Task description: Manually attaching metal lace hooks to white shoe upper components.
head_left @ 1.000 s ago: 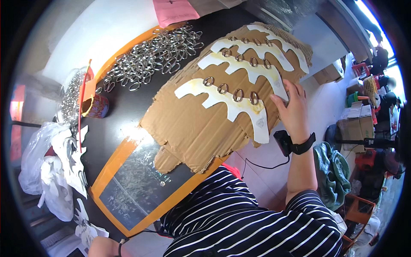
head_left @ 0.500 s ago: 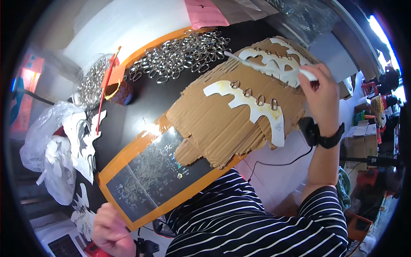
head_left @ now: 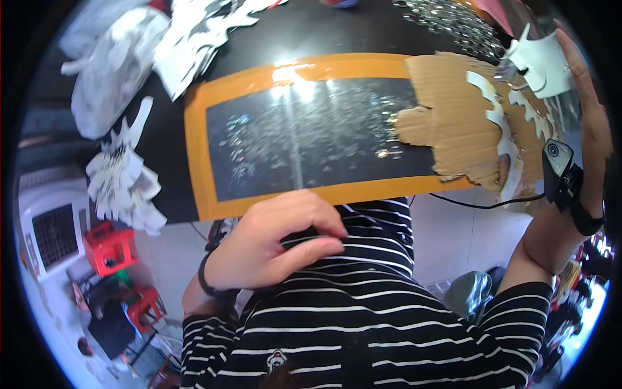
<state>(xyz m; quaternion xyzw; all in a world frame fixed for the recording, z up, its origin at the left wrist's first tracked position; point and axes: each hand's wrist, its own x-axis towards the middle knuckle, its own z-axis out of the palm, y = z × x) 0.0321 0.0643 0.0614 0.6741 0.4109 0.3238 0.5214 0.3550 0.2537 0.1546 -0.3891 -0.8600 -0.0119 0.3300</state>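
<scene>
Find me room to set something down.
Beyond the orange tape border, the dark tabletop is bare between the white cutouts at upper left and the metal rings. A narrower strip lies left of the border, before the stacked cutouts. The cardboard is bare toward its left, crowded toward its right with white pieces by the right hand.

Head view: fisheye camera, left of a side-by-side pair, head-worn, facing down upon the wearer's own front. Near range; tabletop [head_left: 363, 34] across upper half, striped shirt [head_left: 324, 314] below, straight edges bowed.
</scene>
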